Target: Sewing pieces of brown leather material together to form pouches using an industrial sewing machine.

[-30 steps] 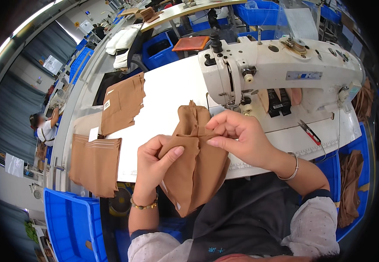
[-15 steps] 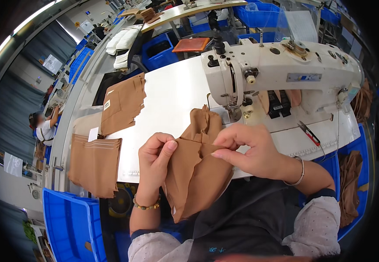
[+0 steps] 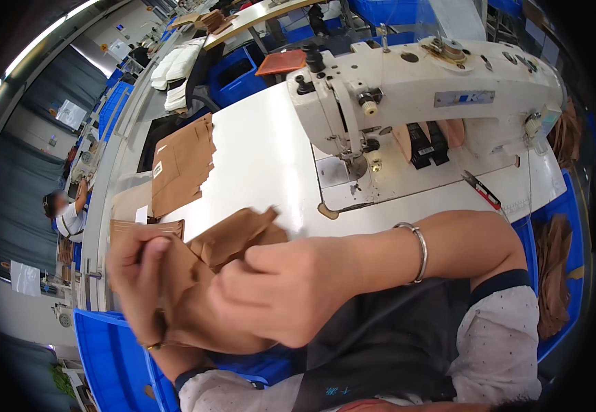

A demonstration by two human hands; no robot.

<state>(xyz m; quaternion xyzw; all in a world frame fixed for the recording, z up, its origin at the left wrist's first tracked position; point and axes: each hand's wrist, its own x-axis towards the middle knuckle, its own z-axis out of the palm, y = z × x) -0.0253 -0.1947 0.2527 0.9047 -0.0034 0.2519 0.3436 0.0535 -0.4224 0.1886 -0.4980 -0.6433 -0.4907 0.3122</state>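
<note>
A piece of brown fabric (image 3: 243,237), folded and partly gathered, is held between my hands at the near left of the white sewing table. My left hand (image 3: 140,275), blurred by motion, grips its left side with the thumb on top. Across its front, my right hand (image 3: 284,288) is closed on the cloth, with the fingertips partly hidden and smeared. Behind the hands stands a white sewing machine (image 3: 435,89), its needle area (image 3: 356,165) apart from the fabric.
Stacked brown fabric pieces (image 3: 182,165) lie on the table's left. Red-handled thread snips (image 3: 483,190) rest right of the machine base. Blue bins (image 3: 116,357) stand at lower left and at right (image 3: 576,275), the latter holding brown cloth. Another person (image 3: 68,213) sits far left.
Both hands have moved left and toward me with the brown fabric, away from the machine. The right hand has swung across in front of the cloth. The whole view has shifted slightly.
</note>
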